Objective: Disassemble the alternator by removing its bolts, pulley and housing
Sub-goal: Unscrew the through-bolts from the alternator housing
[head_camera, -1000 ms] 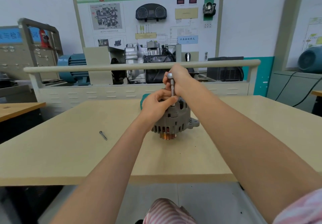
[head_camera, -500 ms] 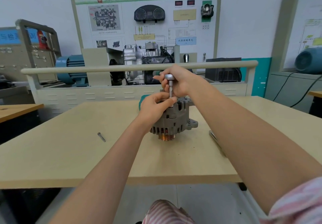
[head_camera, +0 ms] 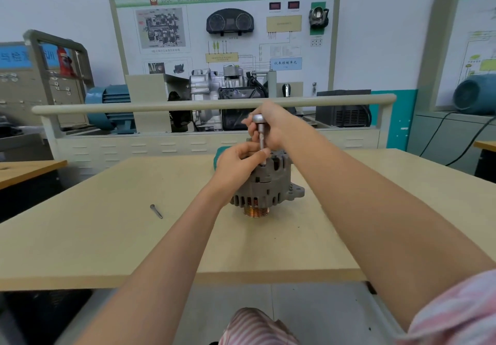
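Alternator (head_camera: 264, 183): dull grey cast-metal housing, matt and slightly grainy, with a coppery, ribbed pulley (head_camera: 256, 212) showing a soft sheen at its base. Socket tool (head_camera: 261, 136): bright polished metal, glossy on its round head; the loose bolt (head_camera: 156, 211) is plain grey metal (finish too small to judge). Table (head_camera: 107, 224): pale wood-look board, smooth and matt; sleeve (head_camera: 461, 312) is striped pink woven cloth.

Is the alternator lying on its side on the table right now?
No, the alternator stands upright with its copper pulley down on the table.
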Available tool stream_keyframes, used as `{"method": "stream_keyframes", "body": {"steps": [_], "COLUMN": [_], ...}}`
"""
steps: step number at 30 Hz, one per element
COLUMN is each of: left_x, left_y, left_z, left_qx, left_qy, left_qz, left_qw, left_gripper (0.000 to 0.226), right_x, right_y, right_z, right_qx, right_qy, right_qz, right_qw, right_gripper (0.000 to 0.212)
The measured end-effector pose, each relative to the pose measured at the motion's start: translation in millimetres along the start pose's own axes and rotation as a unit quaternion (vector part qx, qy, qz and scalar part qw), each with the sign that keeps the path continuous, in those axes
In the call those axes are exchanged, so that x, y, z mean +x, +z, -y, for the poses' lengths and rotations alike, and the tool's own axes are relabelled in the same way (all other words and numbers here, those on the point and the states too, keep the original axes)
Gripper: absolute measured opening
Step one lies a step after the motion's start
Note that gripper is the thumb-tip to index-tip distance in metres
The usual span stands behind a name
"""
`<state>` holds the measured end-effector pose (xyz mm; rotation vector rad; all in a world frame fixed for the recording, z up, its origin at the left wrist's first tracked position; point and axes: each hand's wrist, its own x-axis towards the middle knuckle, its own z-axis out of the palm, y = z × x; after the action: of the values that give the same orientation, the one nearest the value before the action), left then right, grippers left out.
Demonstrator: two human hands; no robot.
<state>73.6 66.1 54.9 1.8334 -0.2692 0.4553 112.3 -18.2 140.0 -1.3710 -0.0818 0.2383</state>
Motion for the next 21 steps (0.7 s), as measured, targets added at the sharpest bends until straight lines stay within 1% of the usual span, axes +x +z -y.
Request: {"method": "stream_keyframes", "body": {"steps": [2,4,5,6,8,9,10,11,12,13,15,17,19,20,21], "left_x": [1,1,2,2,1,1,1,1,1,1,1,1,0,0,0], "left_y": [0,0,1,1,1,1,2,2,2,2,2,1,-3,-4,-5], "left_z": [1,0,0,0,0,-1,-1,-1,-1,-2,-2,-1,-1,0,-1], "left_qx": [0.000,-0.002,-0.004,-0.004,-0.001,0.003,0.010,0.017,0.020,0.019,0.013,0.004,-0.006,-0.010,-0.009], "left_qy": [-0.003,-0.004,-0.003,-0.002,-0.001,-0.003,-0.006,-0.009,-0.012,-0.013,-0.010,-0.003,0.003,0.002,0.000], "left_qz": [0.003,-0.002,-0.005,-0.007,-0.011,-0.014,-0.018,-0.020,-0.020,-0.018,-0.012,0.000,0.013,0.016,0.016], "left_qw": [1.000,1.000,1.000,1.000,1.000,1.000,1.000,1.000,1.000,1.000,1.000,1.000,1.000,1.000,1.000], "left_gripper": [0.012,0.005,0.004,0.003,0.002,0.004,0.009,0.013,0.013,0.009,0.004,0.001,0.003,0.004,0.004], "right_x": [1,-1,-2,-3,-4,-5,-5,-4,-3,-4,-4,-4,-2,-2,-3], "right_y": [-9,-11,-9,-5,8,14,18,20,21,20,15,6,-3,-5,-7], "right_z": [2,2,2,-1,-9,-13,-16,-18,-18,-17,-11,-4,1,2,3], "right_qx": [-0.002,-0.004,-0.004,0.002,0.035,0.068,0.119,0.156,0.159,0.132,0.061,-0.004,-0.047,-0.048,-0.043], "right_qy": [0.018,0.017,0.009,-0.008,-0.079,-0.124,-0.158,-0.179,-0.180,-0.166,-0.109,-0.044,-0.008,0.005,0.016], "right_qz": [0.077,0.103,0.091,0.055,-0.086,-0.157,-0.202,-0.222,-0.228,-0.228,-0.186,-0.100,0.005,0.044,0.065], "right_qw": [0.997,0.995,0.996,0.998,0.993,0.978,0.959,0.946,0.944,0.950,0.975,0.994,0.999,0.998,0.997], "right_gripper": [0.025,0.025,0.025,0.023,0.015,0.010,0.010,0.020,0.026,0.026,0.015,0.023,0.027,0.027,0.027]}}
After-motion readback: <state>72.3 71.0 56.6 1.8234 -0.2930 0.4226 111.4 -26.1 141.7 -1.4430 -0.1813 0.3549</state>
